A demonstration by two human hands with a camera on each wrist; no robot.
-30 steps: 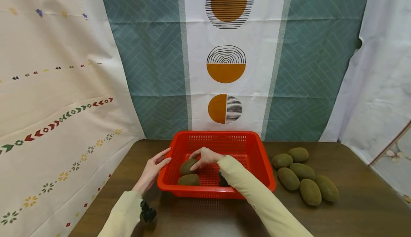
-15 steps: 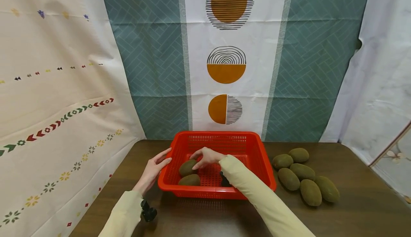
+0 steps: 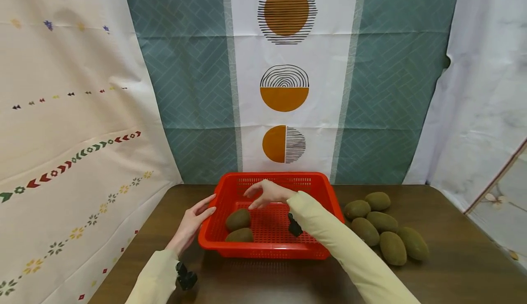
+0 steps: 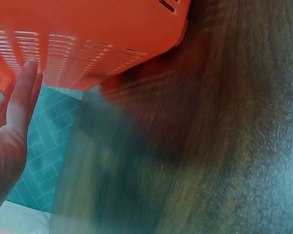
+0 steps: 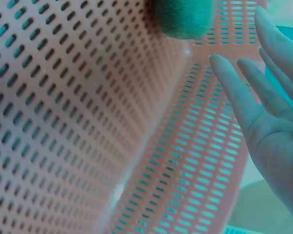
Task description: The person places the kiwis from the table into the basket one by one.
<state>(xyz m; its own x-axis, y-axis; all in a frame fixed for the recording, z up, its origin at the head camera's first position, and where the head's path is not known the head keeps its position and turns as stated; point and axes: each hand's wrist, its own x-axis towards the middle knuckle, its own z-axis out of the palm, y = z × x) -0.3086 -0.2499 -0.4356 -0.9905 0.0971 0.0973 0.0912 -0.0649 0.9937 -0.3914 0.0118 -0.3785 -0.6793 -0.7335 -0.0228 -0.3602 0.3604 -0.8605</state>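
A red slotted plastic basket (image 3: 271, 252) stands on the dark wooden table, with two brown kiwis (image 3: 238, 220) lying side by side at its left end. Over the basket's interior, just to the right of those kiwis, is my right hand (image 3: 269, 193), its fingers spread and holding nothing. The right wrist view shows a gap between its fingertips and a kiwi (image 5: 185, 18). My left hand (image 3: 190, 224) rests against the basket's left rim. In the left wrist view its straight fingers (image 4: 23, 92) lie along the basket's outer side wall.
Several more kiwis (image 3: 382, 221) lie grouped on the table (image 3: 449, 276) to the right of the basket. A teal and white patterned cloth (image 3: 189, 89) hangs right behind the table's back edge. A cream cloth (image 3: 74, 157) hangs at the left.
My right hand has let go of the rear kiwi in the basket and risen up and to the right. The left hand stays at the rim. The head view has shifted slightly.
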